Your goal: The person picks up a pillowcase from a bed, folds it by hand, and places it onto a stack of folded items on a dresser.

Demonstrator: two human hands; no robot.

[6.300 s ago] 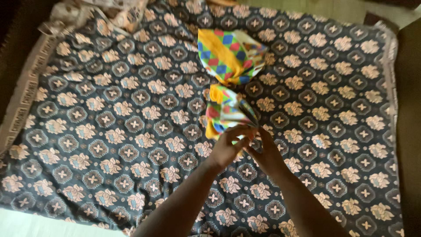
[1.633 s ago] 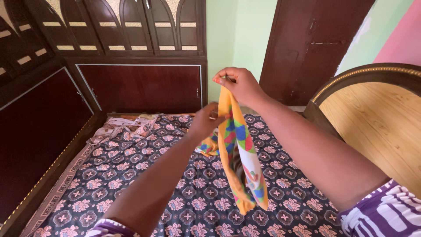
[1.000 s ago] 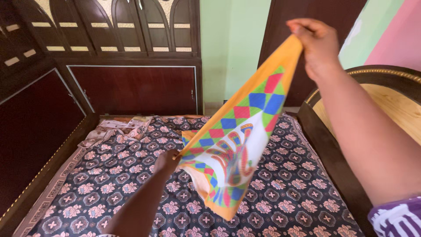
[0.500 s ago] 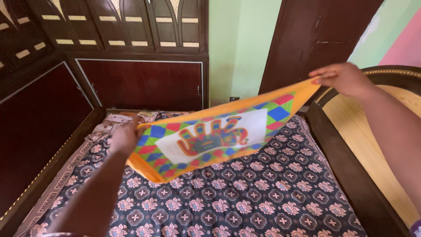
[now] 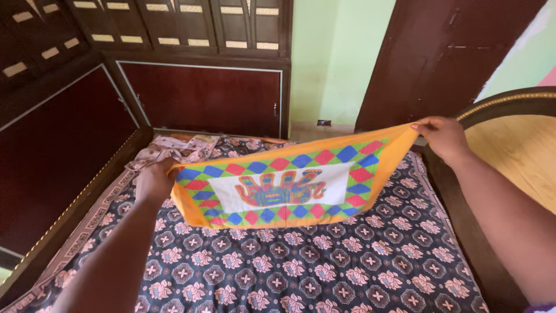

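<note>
Pillowcase (image 5: 289, 185) of orange-bordered cloth, with a band of red, blue and green diamonds around a white panel bearing a multicoloured figure, hangs stretched in the air above the bed (image 5: 324, 266), roughly at the centre of the view. It is held by its two upper corners so that the cloth spreads flat and its printed face turns toward the wearer. The left hand (image 5: 155, 181), at about 9 o'clock from the cloth's middle, is closed over the left corner, its fingers tucked behind the fabric. The right hand (image 5: 443, 136), at about 2 o'clock, pinches the right corner between thumb and fingertips and sits higher, so the top edge slopes up to the right and the lower edge sags free, not touching the bedsheet (image 5: 359, 255). That dark sheet, printed with pale flowers, covers the mattress below. A crumpled pale patterned cloth (image 5: 174, 150) lies at the far end of the bed, at 10 o'clock from the pillowcase and apart from it. A wooden headboard (image 5: 515, 139) rises at 3 o'clock, dark wooden cabinets (image 5: 191, 87) stand at 11 o'clock, and a dark door (image 5: 446, 58) stands at 1 o'clock beside a green wall (image 5: 336, 58).
</note>
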